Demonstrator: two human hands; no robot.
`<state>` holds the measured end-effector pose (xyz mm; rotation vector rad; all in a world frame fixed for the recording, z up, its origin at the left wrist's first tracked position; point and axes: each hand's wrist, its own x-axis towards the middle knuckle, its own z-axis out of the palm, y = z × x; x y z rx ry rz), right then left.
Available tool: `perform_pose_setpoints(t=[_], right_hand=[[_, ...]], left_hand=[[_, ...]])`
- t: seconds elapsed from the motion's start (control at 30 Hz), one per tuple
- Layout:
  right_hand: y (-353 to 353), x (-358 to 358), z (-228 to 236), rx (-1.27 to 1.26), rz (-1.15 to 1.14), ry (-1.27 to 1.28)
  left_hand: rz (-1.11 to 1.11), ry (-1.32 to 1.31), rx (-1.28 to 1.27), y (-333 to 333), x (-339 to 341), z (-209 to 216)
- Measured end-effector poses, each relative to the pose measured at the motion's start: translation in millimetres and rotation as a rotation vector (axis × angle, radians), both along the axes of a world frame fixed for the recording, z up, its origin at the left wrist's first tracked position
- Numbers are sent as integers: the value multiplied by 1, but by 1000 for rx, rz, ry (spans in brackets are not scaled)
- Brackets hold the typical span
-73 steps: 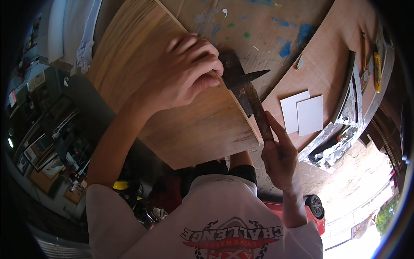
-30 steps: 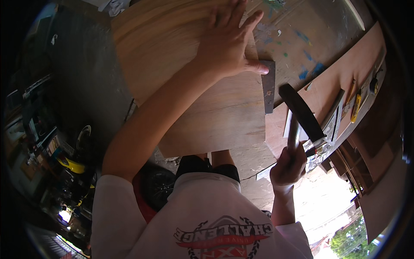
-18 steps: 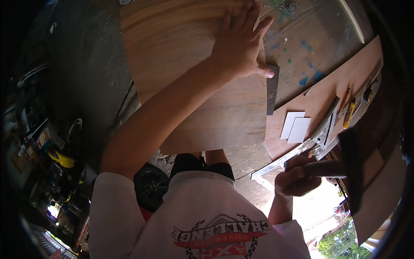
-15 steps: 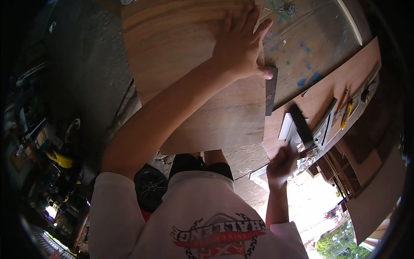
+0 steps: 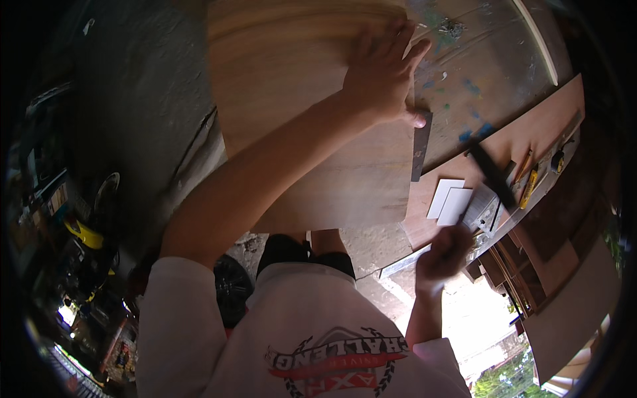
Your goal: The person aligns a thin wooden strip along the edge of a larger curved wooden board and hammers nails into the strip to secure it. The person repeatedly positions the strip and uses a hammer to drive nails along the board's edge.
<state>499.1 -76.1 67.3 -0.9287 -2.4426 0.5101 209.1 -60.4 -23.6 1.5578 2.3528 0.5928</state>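
My left hand [image 5: 381,83] presses on a large plywood board [image 5: 332,172], fingers stretched over its far right part. Its thumb hooks over the right edge, touching a narrow dark strip [image 5: 422,147] that sticks out along that side. Off to the right, my right hand [image 5: 446,255] is closed round a hammer [image 5: 491,174]. The hammer is raised, apart from the board, and its dark head is smeared by motion. Whatever lies under the board is hidden.
A worktable [image 5: 484,60] spotted with paint carries a small heap of nails [image 5: 451,28]. On a reddish plywood sheet [image 5: 428,219] lie white cards [image 5: 455,206], a yellow cutter knife [image 5: 529,189], a pencil [image 5: 523,166] and a dark tape measure [image 5: 558,161]. Cluttered gear stands at left.
My right hand has carried the hammer a little to the right, away from the board's edge. My left hand keeps its place on the board, while the whole view has shifted slightly.
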Motion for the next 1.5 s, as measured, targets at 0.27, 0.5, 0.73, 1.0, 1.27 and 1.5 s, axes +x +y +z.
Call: perform_pose_setpoints(t=[0.27,0.5,0.73,1.0,1.27,1.5], right_hand=[[-5,7,-2,-401,-12,-314],[-2,11,-2,-116,93,-135],[1,12,-1,-177,-45,154],[13,33,-29,-108,-77,-33],[113,-28,-65,26,-266,-266],[23,-17,-44,-429,-13,-90]], left_hand=[[0,18,5,1,0,-1],[-13,21,16,0,-1,-2],[-15,-3,-18,0,0,0],[-5,-27,-23,-1,0,-2],[15,-85,211,-12,1,5],[156,-62,372,-49,-5,4]])
